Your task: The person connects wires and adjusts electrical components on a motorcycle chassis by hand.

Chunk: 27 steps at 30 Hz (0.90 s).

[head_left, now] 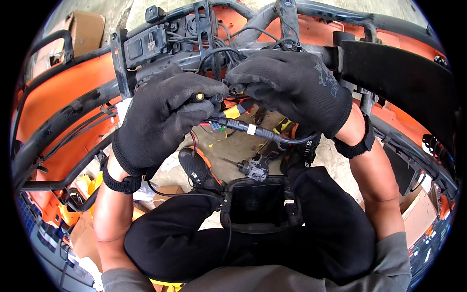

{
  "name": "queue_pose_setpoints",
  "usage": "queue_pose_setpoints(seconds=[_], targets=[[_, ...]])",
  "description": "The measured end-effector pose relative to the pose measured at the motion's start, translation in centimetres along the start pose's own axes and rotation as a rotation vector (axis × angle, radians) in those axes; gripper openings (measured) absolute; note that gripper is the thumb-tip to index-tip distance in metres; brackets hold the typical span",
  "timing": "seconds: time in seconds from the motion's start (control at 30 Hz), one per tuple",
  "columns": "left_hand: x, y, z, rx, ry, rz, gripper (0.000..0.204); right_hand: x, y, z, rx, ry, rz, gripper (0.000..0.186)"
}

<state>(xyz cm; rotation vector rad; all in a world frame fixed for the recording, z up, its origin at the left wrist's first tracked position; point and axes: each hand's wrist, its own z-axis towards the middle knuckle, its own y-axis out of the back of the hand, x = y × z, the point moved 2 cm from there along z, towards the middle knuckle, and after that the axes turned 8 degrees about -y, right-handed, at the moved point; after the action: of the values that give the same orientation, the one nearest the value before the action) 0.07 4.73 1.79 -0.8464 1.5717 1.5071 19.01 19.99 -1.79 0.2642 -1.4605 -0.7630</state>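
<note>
Black work gloves cover both of my hands. My left hand (158, 109) is closed around cable ends: a round connector with a yellow face (199, 97) and a black round connector (217, 98) stick out by the thumb and fingertips. Close beside it, my right hand (296, 90) pinches a black cable connector (235, 90), its round end turned toward the left hand. The two connector ends are apart. Below the hands hangs a black cable with a joined inline connector (251, 129) marked by a white band. The right fingers partly hide their connector.
A black tubular frame (63, 114) with orange panels (87, 80) surrounds the work. A black control box (146, 45) with bundled cables sits at the far left. On the floor lies a power drill (255, 168); an open black bin (258, 226) stands between my legs. Cardboard boxes (87, 29) lie around.
</note>
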Motion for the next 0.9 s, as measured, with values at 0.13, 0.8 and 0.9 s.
queue_pose_setpoints(seconds=[0.13, 0.8, 0.9], targets=[[0.1, -0.4, -0.3, -0.047, 0.021, -0.047, 0.031, 0.0, -0.5, 0.3, -0.031, 0.063, 0.006, 0.033], [0.7, -1.4, -1.2, -0.111, 0.165, -0.296, 0.029, 0.2, -0.5, -0.2, 0.052, -0.076, 0.057, 0.043], [0.8, -1.5, -1.1, -0.11, 0.115, -0.187, 0.03, 0.0, -0.7, -0.4, -0.006, -0.006, -0.017, 0.044]])
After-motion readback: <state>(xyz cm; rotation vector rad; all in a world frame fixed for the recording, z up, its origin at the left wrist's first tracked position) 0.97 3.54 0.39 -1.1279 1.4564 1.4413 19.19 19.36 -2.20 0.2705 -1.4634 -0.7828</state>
